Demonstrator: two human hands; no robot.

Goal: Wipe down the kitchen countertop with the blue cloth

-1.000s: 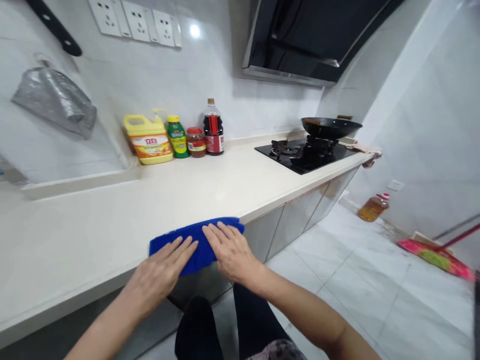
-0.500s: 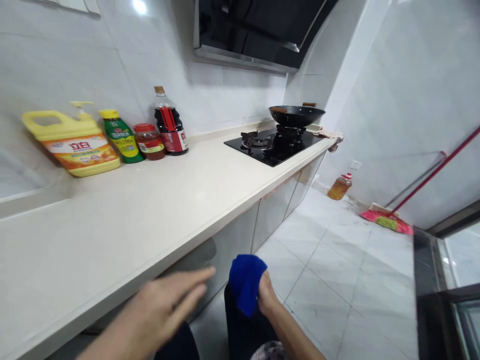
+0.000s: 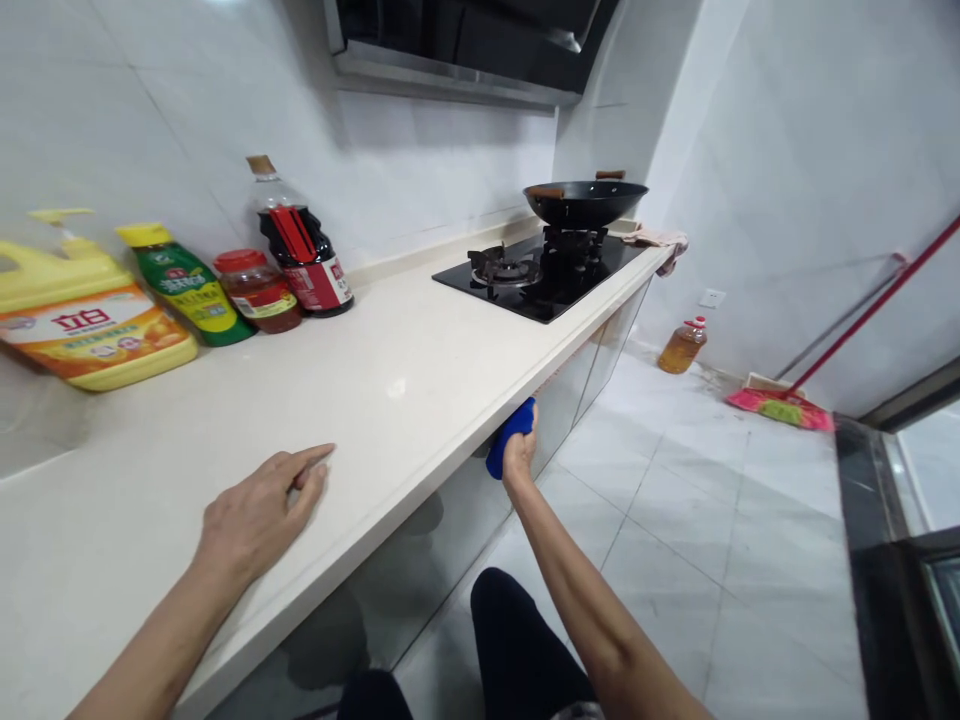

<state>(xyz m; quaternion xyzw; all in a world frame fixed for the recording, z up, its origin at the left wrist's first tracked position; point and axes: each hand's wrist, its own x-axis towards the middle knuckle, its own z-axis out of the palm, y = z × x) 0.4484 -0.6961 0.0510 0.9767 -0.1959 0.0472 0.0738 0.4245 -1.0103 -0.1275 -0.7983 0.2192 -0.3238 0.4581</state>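
Observation:
My left hand (image 3: 262, 510) lies on the pale countertop (image 3: 397, 400) near its front edge, fingers stretched out and holding nothing. Below the counter's front lip, my right hand (image 3: 520, 455) grips a blue cloth (image 3: 510, 437) against the upper part of the glossy grey cabinet front (image 3: 480, 510). Part of the cloth is hidden by the fingers.
A yellow detergent jug (image 3: 97, 320), a green bottle (image 3: 191, 290), a red-lidded jar (image 3: 259, 292) and a dark sauce bottle (image 3: 304, 245) line the wall. A wok (image 3: 585, 205) sits on the gas stove (image 3: 540, 275). An oil bottle (image 3: 682, 347) and a mop (image 3: 784, 405) stand on the floor.
My right hand has moved up and forward with the blue cloth, from above my leg to the cabinet front. My left hand has come to rest on the countertop. The view has shifted right.

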